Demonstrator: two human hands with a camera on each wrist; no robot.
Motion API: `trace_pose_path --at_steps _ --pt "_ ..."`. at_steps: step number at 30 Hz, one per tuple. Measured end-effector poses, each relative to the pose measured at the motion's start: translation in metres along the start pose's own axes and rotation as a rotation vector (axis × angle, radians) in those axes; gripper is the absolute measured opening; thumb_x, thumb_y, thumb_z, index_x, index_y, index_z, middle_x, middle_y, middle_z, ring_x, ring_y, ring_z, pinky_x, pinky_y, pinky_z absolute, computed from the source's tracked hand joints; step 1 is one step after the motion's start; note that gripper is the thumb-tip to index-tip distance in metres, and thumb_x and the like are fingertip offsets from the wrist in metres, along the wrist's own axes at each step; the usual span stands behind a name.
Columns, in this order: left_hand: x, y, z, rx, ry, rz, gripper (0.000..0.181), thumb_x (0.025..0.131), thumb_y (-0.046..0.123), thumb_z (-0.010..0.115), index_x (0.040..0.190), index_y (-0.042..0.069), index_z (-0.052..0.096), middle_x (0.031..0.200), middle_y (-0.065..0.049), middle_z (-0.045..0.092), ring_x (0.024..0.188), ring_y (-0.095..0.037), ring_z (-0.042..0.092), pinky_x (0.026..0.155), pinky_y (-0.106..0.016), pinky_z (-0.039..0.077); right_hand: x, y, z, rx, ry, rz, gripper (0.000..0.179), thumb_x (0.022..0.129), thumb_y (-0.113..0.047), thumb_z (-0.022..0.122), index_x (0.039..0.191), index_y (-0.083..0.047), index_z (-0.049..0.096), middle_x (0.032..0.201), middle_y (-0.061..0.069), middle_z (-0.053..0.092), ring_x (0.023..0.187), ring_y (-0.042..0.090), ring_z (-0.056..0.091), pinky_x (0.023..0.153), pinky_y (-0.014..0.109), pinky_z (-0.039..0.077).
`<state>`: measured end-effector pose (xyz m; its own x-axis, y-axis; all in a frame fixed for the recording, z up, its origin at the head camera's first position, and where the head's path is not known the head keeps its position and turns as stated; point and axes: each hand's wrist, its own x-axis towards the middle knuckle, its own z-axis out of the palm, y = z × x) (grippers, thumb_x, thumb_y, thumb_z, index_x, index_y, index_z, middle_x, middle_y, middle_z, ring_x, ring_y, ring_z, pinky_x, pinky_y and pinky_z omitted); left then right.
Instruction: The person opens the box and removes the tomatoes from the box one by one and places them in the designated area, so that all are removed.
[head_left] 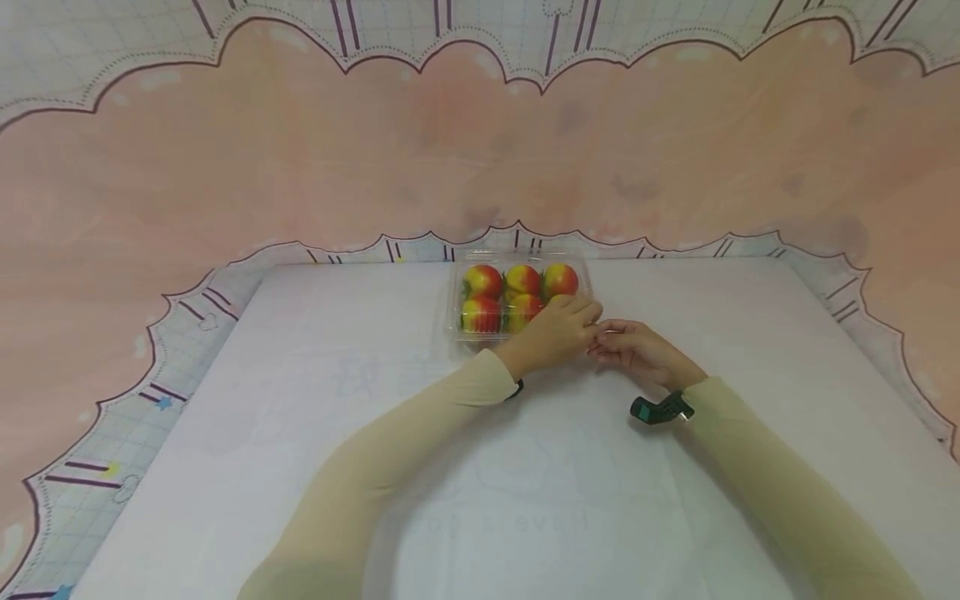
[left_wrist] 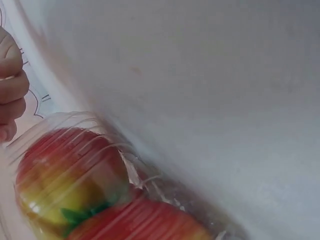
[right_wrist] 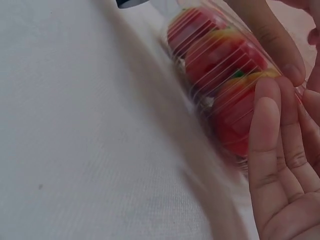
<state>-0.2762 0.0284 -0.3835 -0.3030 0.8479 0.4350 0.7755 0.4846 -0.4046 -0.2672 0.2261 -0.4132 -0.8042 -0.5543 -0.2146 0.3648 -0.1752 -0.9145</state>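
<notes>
A clear box (head_left: 453, 304) of red-and-yellow fruits (head_left: 480, 315) sits near the far edge of the white bench (head_left: 517, 467). Five fruits show fairly well in two rows; the one at the front right is mostly hidden, with only a yellow patch above the knuckles. The transparent rim is hard to trace, and whether the lid sits tight cannot be made out.

The left hand (head_left: 551, 336) covers the box's near right corner, its fingers bent there. Their tips are out of sight, so I cannot tell if they are clamped on the rim or merely rest against it. The right hand (head_left: 637, 350) comes in beside it, the two meeting at the corner. Its nearer fingers look almost straight in the right wrist view, overlapping the box's end; whether finger and thumb are together on the edge is hidden.

The left wrist view cuts off the box at the bottom and a hand at the left edge.

A dark band (head_left: 662, 408) hangs at the right wrist; another is mostly hidden beneath the left sleeve (head_left: 420, 442). Faint lettering on the bench is unreadable. Peach patterned cloth (head_left: 450, 158) runs out of frame behind.
</notes>
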Motion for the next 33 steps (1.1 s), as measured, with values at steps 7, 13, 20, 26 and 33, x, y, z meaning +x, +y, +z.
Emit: trace_pose_path --at_steps 7,13,20,26,33 --pt "0.0010 0.0034 -0.0020 0.016 -0.078 0.063 0.020 0.093 0.018 0.059 0.108 0.011 0.069 0.097 -0.001 0.063 0.091 -0.012 0.058 0.084 -0.017 0.052 0.0005 0.0016 0.0009 0.015 -0.015 -0.010 0.037 0.097 0.006 0.035 0.092 -0.011 0.067 0.089 0.002 0.071 0.084 0.012 0.069 0.079 0.023 0.057" --pt "-0.0021 0.0048 -0.0054 0.112 -0.119 0.099 0.022 0.093 0.020 0.059 0.110 0.013 0.069 0.102 0.001 0.067 0.096 -0.009 0.061 0.085 -0.016 0.053 0.0003 0.0020 0.0011 0.024 -0.031 -0.025 0.038 0.097 0.008 0.034 0.092 -0.011 0.067 0.086 0.002 0.071 0.081 0.012 0.069 0.078 0.022 0.057" --pt "-0.0016 0.0060 -0.0090 0.132 -0.105 0.082 0.020 0.093 0.019 0.058 0.109 0.014 0.069 0.100 0.002 0.068 0.093 -0.009 0.061 0.082 -0.016 0.054 0.0005 0.0035 0.0000 0.017 -0.044 -0.060 0.044 0.096 0.010 0.030 0.092 -0.011 0.068 0.087 0.000 0.071 0.081 0.011 0.068 0.078 0.022 0.057" --pt "0.0008 0.0059 -0.0081 0.131 -0.087 0.072 0.019 0.091 0.024 0.061 0.106 0.016 0.070 0.096 0.004 0.069 0.091 -0.010 0.059 0.082 -0.016 0.050 0.0010 0.0060 0.0002 -0.007 -0.029 -0.076 0.044 0.095 0.011 0.031 0.092 -0.012 0.069 0.087 0.000 0.070 0.080 0.010 0.067 0.077 0.022 0.057" --pt "0.0049 0.0065 -0.0055 0.082 -0.079 0.032 0.017 0.091 0.023 0.061 0.103 0.014 0.071 0.092 0.004 0.070 0.090 -0.011 0.056 0.081 -0.018 0.047 0.0022 0.0087 0.0022 -0.036 -0.012 -0.118 0.045 0.094 0.011 0.032 0.090 -0.013 0.070 0.084 -0.001 0.069 0.078 0.010 0.065 0.076 0.021 0.057"
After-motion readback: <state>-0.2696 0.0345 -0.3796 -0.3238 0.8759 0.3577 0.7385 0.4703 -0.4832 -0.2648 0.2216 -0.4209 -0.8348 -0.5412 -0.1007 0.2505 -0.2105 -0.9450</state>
